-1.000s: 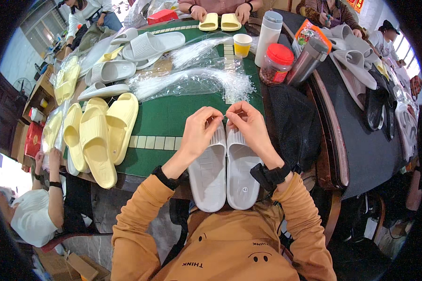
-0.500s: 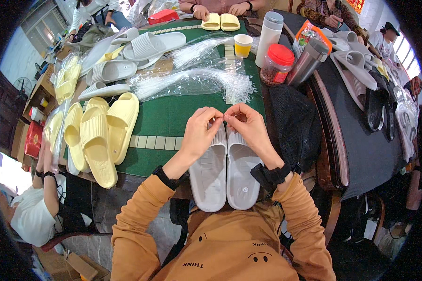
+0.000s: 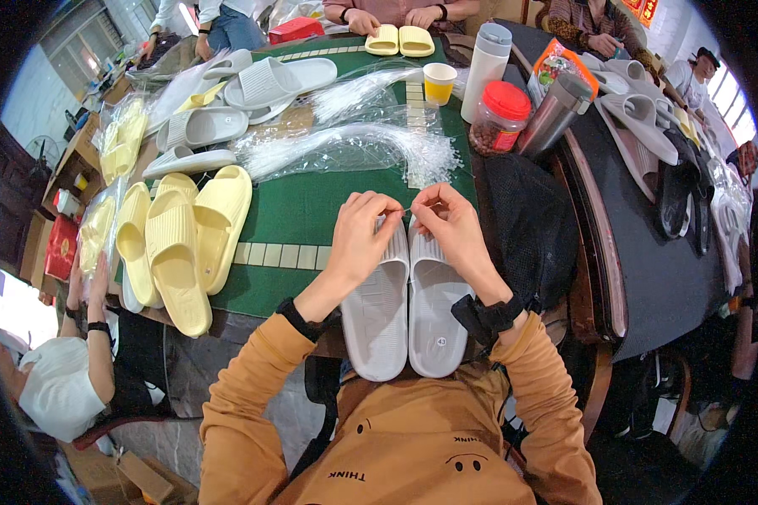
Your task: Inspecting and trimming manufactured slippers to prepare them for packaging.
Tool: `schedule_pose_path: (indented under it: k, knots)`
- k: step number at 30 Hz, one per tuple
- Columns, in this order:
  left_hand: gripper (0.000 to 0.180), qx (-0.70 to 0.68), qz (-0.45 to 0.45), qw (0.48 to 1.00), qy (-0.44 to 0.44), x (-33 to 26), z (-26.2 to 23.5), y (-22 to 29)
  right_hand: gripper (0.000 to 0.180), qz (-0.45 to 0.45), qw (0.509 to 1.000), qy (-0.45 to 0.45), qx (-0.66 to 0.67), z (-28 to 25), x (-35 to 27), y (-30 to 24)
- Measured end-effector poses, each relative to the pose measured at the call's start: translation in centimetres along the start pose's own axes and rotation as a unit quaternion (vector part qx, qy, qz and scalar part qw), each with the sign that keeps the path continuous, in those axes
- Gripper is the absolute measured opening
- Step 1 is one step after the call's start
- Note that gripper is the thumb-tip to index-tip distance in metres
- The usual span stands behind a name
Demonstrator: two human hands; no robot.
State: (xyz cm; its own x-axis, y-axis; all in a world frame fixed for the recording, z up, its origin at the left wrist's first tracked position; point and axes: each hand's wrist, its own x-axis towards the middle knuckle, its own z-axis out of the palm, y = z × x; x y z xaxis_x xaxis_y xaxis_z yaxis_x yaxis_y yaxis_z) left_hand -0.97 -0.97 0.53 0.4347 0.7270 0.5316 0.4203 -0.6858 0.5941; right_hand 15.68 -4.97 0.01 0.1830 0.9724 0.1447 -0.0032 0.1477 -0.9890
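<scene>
A pair of grey slide slippers (image 3: pixel 373 324) lies side by side at the table's near edge, toes pointing away from me. Over their toe ends, my left hand (image 3: pixel 362 234) and my right hand (image 3: pixel 451 229) are both closed in a pinch, fingertips a small gap apart. A thin plastic strand, barely visible, spans that gap. Just beyond my hands lies a bundle of clear plastic loop ties (image 3: pixel 354 150) on its plastic wrapping, and a second bundle (image 3: pixel 358 94) sits behind it. My fingers hide part of the slippers' straps.
Yellow slippers (image 3: pixel 177 252) are stacked at left, with grey slippers (image 3: pixel 278 80) behind. A yellow cup (image 3: pixel 438 82), white bottle (image 3: pixel 486 71), red-lidded jar (image 3: pixel 499 118), steel flask (image 3: pixel 556 114) and black mesh bag (image 3: pixel 526 227) line the right. Co-workers sit around; one handles yellow slippers (image 3: pixel 399 40) opposite.
My fingertips have parted slightly, the right hand shifting a little to the right. The slippers stay in place. At the far left, a co-worker's arms have moved.
</scene>
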Motion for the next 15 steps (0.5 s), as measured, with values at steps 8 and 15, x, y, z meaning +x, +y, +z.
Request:
schedule_pose_path:
  k: [8,15]
  knots:
    - [0.008,0.001,0.007,1.0,-0.012,0.08,-0.04,0.06,0.007,-0.039,0.993,-0.042,-0.107,-0.22,-0.04,0.06]
    - [0.008,-0.012,-0.042,0.998,-0.034,-0.13,0.13,-0.48,0.008,0.045,0.999,0.0,0.03,0.02,-0.14,-0.67]
